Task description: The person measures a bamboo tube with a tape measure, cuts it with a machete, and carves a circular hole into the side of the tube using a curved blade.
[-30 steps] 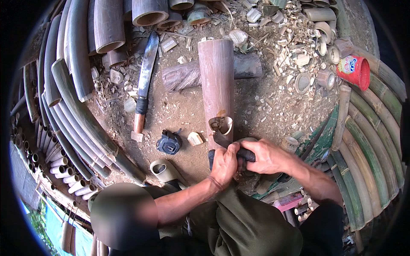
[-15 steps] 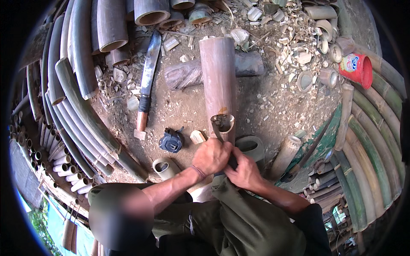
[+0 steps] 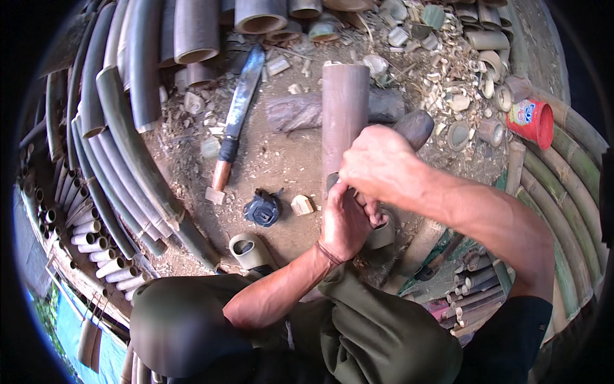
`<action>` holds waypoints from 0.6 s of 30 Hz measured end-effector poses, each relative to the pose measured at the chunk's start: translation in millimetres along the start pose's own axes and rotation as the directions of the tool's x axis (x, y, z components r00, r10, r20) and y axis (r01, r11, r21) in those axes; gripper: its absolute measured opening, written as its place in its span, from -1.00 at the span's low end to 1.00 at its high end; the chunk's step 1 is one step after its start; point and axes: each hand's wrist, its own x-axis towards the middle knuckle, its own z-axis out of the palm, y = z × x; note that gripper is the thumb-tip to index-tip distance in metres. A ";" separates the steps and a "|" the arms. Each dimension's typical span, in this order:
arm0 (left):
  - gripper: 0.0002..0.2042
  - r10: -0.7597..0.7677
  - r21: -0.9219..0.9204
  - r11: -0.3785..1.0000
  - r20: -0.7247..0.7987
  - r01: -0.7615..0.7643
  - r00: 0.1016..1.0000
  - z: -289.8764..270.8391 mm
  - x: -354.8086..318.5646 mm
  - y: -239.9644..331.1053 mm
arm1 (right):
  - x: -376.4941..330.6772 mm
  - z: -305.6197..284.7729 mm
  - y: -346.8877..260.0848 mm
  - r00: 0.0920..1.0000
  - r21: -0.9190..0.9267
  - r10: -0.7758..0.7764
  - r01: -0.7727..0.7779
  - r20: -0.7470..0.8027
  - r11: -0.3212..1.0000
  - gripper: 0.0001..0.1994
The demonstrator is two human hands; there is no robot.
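Observation:
A thick brownish bamboo tube [image 3: 345, 102] points away from me, its far part lying across a short dark log [image 3: 294, 112]. My right hand [image 3: 384, 157] is closed around a tool's dark, rounded handle [image 3: 416, 128], which sticks out beyond the fist to the right. The rest of that tool is mostly hidden by my hands. Just below, my left hand [image 3: 345, 221] is curled around the tube's near part, thumb up against the right hand. Both hands cover the notch in the tube. My feet are in pale clogs [image 3: 251, 251].
A long-bladed machete [image 3: 242, 96] lies left of the tube, near a dark blue tape measure [image 3: 263, 207] and a bamboo offcut [image 3: 301, 205]. Bamboo poles [image 3: 137, 173] line the left, others [image 3: 563, 211] the right. A red tin [image 3: 531, 123] sits by wood chips.
My right hand has risen up and left over the tube, forearm swung across from the right, and the tool's handle now points away to the right. My left hand has shifted slightly right.

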 end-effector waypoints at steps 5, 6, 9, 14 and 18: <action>-0.36 -0.260 0.643 0.685 -0.224 0.343 0.939 -10.5 -108.9 53.3 | -30.7 17.3 -47.2 0.977 0.318 0.146 -0.091 -0.155 0.944 -0.80; -0.39 -0.135 0.897 0.381 -0.184 0.222 0.974 -12.7 -136.5 82.8 | -41.6 10.3 -61.2 0.986 0.551 0.153 -0.165 0.069 0.818 -0.76; -0.62 0.336 0.892 -0.451 0.203 -0.032 0.920 -51.7 -205.1 163.7 | -86.2 33.8 -97.9 0.942 0.871 0.309 -0.258 0.130 0.418 -0.72; -0.35 0.691 0.475 -0.676 0.673 0.564 0.262 -60.3 -263.4 365.2 | -93.6 170.0 -146.4 0.326 0.971 0.945 -0.219 -0.020 0.096 -0.54; -0.23 0.801 0.989 0.092 -0.145 0.120 0.581 -103.4 -312.6 441.1 | -72.5 224.2 -168.6 0.156 0.809 0.964 -0.525 -0.214 0.264 -0.44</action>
